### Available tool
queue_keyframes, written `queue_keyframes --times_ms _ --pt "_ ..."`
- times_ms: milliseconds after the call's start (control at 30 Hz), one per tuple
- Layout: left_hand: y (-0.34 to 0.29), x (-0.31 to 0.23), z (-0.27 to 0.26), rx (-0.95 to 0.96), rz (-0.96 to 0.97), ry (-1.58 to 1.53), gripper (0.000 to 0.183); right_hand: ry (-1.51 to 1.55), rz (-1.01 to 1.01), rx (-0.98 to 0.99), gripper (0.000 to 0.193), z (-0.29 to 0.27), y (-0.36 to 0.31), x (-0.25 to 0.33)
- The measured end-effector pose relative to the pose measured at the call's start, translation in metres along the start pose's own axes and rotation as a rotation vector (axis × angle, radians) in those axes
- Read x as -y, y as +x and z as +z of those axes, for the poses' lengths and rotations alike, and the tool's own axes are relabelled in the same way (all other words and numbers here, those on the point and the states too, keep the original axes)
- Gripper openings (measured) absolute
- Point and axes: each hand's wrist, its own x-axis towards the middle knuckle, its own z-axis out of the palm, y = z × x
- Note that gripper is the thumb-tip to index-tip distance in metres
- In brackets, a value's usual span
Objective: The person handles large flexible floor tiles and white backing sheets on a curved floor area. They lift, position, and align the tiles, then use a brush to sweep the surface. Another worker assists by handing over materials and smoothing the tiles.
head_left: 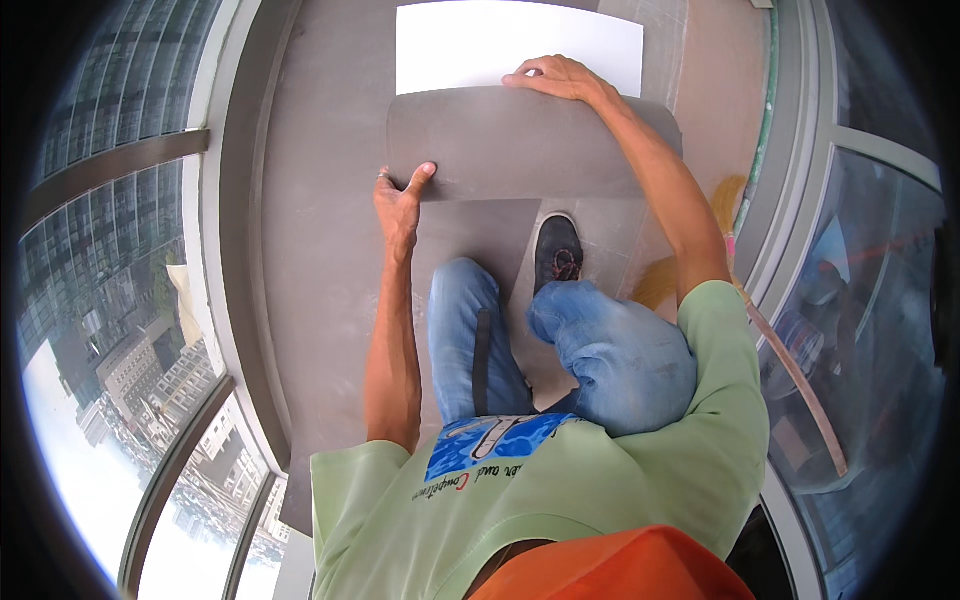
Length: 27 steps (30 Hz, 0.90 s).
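Note:
A flexible grey sheet [530,145] bows upward across the floor in front of my knees. Beyond its far edge lies a flat white sheet [520,40]; I cannot tell whether the two are joined. My left hand [398,205] grips the grey sheet's near left corner, thumb on top and the other fingers mostly hidden at the edge. My right hand [562,78] reaches across to the far edge, its bent fingers closed there where grey meets white. What lies under the bowed sheet is hidden.
I crouch on a grey floor [330,300], a dark shoe [558,252] close to the near edge of the sheet. Tall windows [120,230] line the left. At right are glass panels [850,300] and a broom with yellow bristles [657,285] and a long handle [795,370].

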Motion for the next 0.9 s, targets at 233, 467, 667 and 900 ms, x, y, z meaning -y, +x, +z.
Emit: queue_keyframes --times_ms 233,467,667,900 --pt "0.043 -0.053 0.021 -0.084 -0.071 0.135 0.09 -0.503 -0.224 -0.565 0.062 -0.003 0.097 -0.064" --pt "0.075 -0.091 0.032 -0.116 -0.166 0.182 0.08 -0.511 -0.084 -0.503 0.069 -0.022 0.141 -0.079" --pt "0.081 -0.074 0.028 -0.028 -0.21 0.162 0.096 -0.392 -0.022 -0.39 0.066 -0.041 0.128 -0.05" --pt "0.069 -0.069 0.031 -0.11 -0.162 0.109 0.097 -0.198 -0.069 -0.317 0.087 -0.052 0.004 0.039"
